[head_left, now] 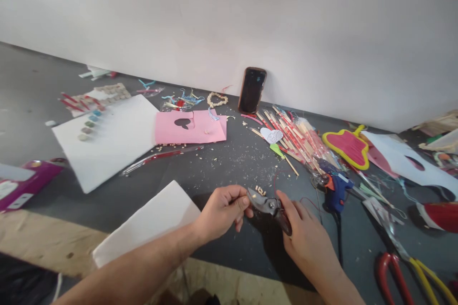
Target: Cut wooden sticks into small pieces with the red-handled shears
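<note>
My right hand (307,231) is closed around the handles of a pair of pruning shears (267,203), whose metal blades point left. Thumb and fingers of my left hand (226,208) are pinched together right at the blade tips. A tiny pale bit shows there, but what the fingers hold is too small to make out. Just behind the blades lie several small cut wooden pieces (260,190) on the dark table (222,169). A white foam block (150,224) rests beside my left forearm.
A phone (252,90) leans on the white wall. Chopsticks in red-and-clear wrappers (286,131), a blue glue gun (335,190) and scissors (397,243) lie to the right. Pink paper (164,128), a white sheet (118,138) and a heart of wooden pieces (217,104) are further back.
</note>
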The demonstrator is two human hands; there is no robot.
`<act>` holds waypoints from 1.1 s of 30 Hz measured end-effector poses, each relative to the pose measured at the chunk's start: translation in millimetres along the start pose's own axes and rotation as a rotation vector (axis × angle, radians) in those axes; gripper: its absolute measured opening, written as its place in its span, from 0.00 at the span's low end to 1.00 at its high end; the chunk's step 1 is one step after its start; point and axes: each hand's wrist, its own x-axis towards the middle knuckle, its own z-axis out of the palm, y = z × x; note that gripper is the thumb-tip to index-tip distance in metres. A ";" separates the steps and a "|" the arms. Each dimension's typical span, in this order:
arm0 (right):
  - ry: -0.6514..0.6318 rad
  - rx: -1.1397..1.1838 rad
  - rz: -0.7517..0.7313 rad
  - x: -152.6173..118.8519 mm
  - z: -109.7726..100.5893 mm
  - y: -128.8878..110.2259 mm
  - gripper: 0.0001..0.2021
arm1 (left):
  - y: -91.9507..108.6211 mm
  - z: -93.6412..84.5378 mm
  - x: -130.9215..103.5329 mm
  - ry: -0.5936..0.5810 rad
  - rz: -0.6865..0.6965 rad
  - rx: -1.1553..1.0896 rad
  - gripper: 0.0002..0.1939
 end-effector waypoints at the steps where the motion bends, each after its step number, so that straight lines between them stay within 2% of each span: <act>1: -0.011 0.013 0.009 -0.6 0.1 -0.2 0.31 | 0.0 0.0 0.2 0.003 -0.002 0.000 0.16; 7: -0.073 0.045 0.040 -5.0 2.8 -0.5 0.31 | -2.1 1.1 0.2 0.019 -0.035 -0.007 0.16; 11: -0.055 0.022 0.053 -5.2 2.5 0.0 0.30 | -3.0 1.3 0.5 0.011 -0.026 -0.024 0.16; 19: 0.030 -0.013 0.040 1.4 -4.8 0.7 0.31 | 0.8 -1.5 2.2 0.004 0.099 0.024 0.12; 27: 0.059 -0.015 -0.021 0.3 -2.4 -1.0 0.38 | 0.9 -3.0 -1.1 0.009 0.070 0.038 0.14; 33: 0.035 -0.072 -0.031 1.3 -0.9 -1.9 0.36 | 0.0 -2.2 -1.9 0.028 0.043 0.053 0.16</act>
